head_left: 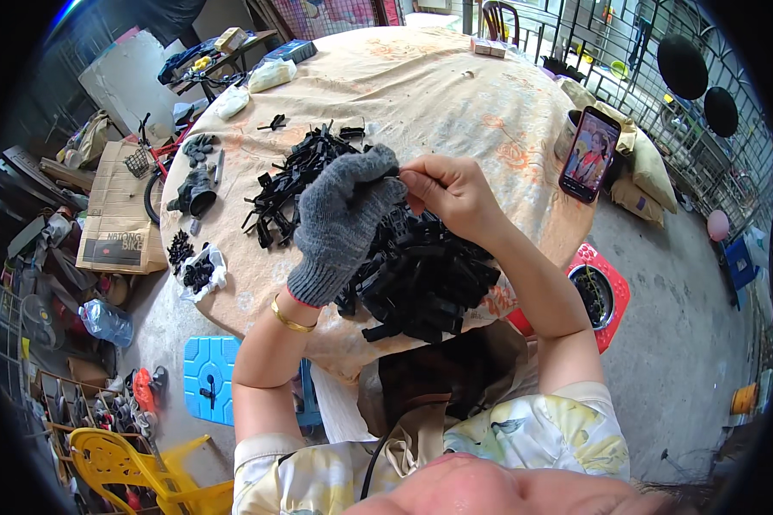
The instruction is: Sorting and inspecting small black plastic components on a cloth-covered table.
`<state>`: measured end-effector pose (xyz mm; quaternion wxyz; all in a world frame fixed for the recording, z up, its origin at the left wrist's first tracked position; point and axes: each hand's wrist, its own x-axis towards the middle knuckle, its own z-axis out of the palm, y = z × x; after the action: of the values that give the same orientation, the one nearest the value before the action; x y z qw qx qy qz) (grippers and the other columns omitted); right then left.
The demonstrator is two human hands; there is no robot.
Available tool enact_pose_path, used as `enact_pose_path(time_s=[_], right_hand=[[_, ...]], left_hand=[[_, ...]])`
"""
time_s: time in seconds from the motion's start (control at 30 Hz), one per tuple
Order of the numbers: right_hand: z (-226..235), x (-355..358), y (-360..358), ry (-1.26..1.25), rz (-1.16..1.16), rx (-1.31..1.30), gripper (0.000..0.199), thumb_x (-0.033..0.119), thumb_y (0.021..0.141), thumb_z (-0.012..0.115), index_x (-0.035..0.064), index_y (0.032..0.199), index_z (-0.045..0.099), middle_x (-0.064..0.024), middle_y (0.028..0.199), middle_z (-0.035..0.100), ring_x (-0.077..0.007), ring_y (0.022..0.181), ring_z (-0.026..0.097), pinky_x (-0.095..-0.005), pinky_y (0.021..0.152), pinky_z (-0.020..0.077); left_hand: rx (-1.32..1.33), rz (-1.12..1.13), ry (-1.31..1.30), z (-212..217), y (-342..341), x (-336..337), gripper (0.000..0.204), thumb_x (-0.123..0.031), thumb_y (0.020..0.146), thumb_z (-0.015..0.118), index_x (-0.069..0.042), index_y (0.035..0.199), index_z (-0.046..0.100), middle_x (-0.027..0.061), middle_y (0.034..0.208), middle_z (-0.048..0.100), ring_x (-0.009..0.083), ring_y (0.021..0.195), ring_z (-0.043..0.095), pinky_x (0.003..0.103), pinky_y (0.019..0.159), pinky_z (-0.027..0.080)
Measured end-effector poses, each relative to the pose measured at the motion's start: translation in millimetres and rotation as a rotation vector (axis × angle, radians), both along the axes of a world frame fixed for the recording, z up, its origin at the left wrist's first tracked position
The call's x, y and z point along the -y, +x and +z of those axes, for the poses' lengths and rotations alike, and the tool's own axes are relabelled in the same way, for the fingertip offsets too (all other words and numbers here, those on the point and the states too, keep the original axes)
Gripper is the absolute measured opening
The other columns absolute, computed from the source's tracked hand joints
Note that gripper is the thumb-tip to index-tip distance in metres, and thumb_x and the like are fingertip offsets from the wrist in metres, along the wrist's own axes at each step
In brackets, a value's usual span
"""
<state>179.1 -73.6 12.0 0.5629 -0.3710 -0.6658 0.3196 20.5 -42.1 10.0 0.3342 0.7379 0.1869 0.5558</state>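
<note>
Left hand (345, 219) in grey glove, centre frame, pinches one end of a small black plastic piece (392, 174); bare right hand (449, 190) pinches the other end. Both hover above the black parts pile (425, 275) on the round table (455, 94). Phone (589, 154) upper right.

free: bare peach floral tablecloth (421, 77) beyond hands | blocked: heaped black plastic clips (421, 275), upright propped smartphone (589, 154) far right

Bright, soft daylight; sharp centre, fisheye bending, dark vignetted rim.
</note>
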Motion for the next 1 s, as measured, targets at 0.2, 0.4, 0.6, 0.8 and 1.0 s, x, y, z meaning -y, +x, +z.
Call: enact_pose_path(time_s=[0.2, 0.4, 0.6, 0.8, 1.0], right_hand=[[-2, -6, 6, -0.142, 0.088, -0.029, 0.017, 0.014, 0.087, 0.056, -0.0007, 0.080, 0.061, 0.0010, 0.059, 0.053, -0.0042, 0.054, 0.047, -0.0189, 0.048, 0.0366], [-10, -21, 40, 0.020, 0.135, -0.054, 0.019, 0.017, 0.086, 0.057, -0.0006, 0.081, 0.061, 0.0023, 0.059, 0.051, -0.0031, 0.054, 0.045, -0.0176, 0.048, 0.0345], [-19, -34, 28, 0.202, -0.238, 0.140, 0.018, 0.017, 0.082, 0.062, 0.0004, 0.076, 0.064, 0.0027, 0.054, 0.050, -0.0036, 0.049, 0.041, -0.0202, 0.044, 0.0324], [-25, -39, 29, 0.303, -0.257, 0.143, 0.018, 0.016, 0.081, 0.063, -0.0015, 0.077, 0.063, -0.0008, 0.053, 0.051, -0.0047, 0.050, 0.043, -0.0215, 0.045, 0.0355], [-25, -41, 34, 0.318, -0.264, 0.142, 0.016, 0.014, 0.080, 0.064, -0.0019, 0.078, 0.064, -0.0030, 0.053, 0.052, -0.0052, 0.050, 0.044, -0.0220, 0.045, 0.0356]], left_hand=[[-0.170, 0.148, 0.454, 11, -3, -3, 0.020, -0.001, 0.070, 0.069, 0.000, 0.089, 0.060, 0.0081, 0.087, 0.063, 0.0131, 0.077, 0.061, 0.026, 0.068, 0.050], [-0.139, -0.420, -0.280, 28, -16, -9, 0.031, -0.006, 0.076, 0.064, -0.002, 0.106, 0.056, 0.0099, 0.100, 0.061, 0.0151, 0.090, 0.058, 0.028, 0.075, 0.050], [-0.483, -0.035, -0.234, 30, -15, -83, 0.041, -0.023, 0.083, 0.059, -0.004, 0.118, 0.050, 0.0123, 0.110, 0.058, 0.0212, 0.103, 0.055, 0.033, 0.088, 0.044], [-1.407, 0.463, 0.445, -16, 42, -120, 0.026, -0.022, 0.082, 0.054, -0.009, 0.103, 0.061, 0.0157, 0.101, 0.061, 0.0287, 0.095, 0.059, 0.038, 0.081, 0.047], [-1.603, 0.471, 0.361, -13, 54, -122, 0.018, -0.016, 0.078, 0.052, -0.008, 0.085, 0.066, 0.0163, 0.086, 0.064, 0.0310, 0.081, 0.063, 0.041, 0.067, 0.050]])
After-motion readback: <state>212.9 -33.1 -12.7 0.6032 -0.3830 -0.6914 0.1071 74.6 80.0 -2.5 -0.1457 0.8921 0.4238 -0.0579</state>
